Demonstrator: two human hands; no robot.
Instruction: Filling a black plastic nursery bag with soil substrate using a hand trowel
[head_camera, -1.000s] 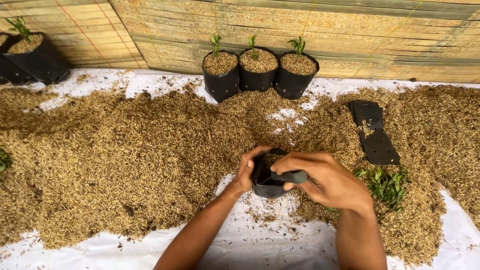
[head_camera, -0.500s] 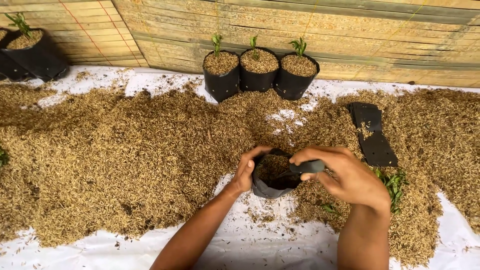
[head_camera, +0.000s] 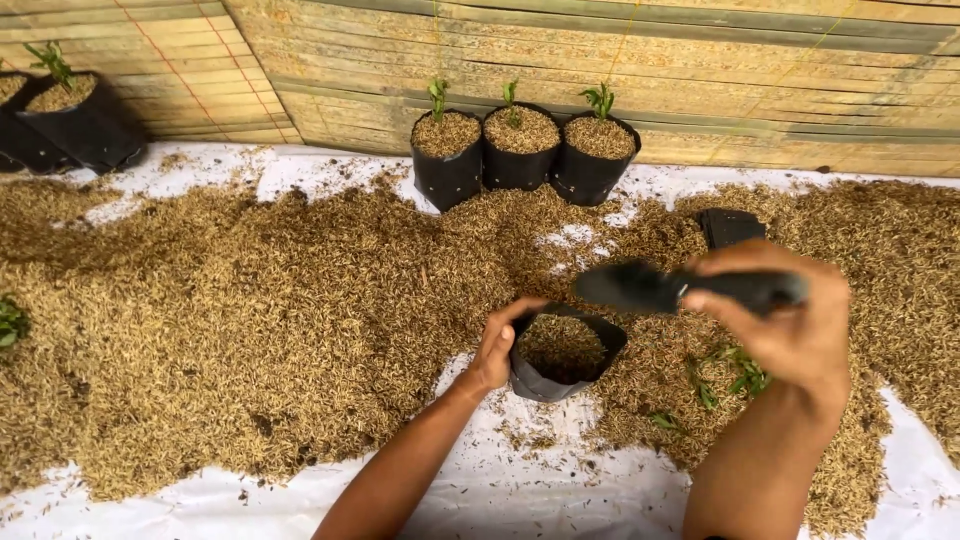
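The small black grow bag (head_camera: 560, 352) sits husk-filled, its rim pinched by the left hand (head_camera: 497, 350); the right hand (head_camera: 790, 325) grips a dark scoop (head_camera: 640, 287).

The left hand (head_camera: 497, 350) is reaching forward with its arm outstretched, fingers (head_camera: 520, 312) curling in a grip. The right hand (head_camera: 790, 320) is hovering raised, fingers clenching closed, forearm angling upward.
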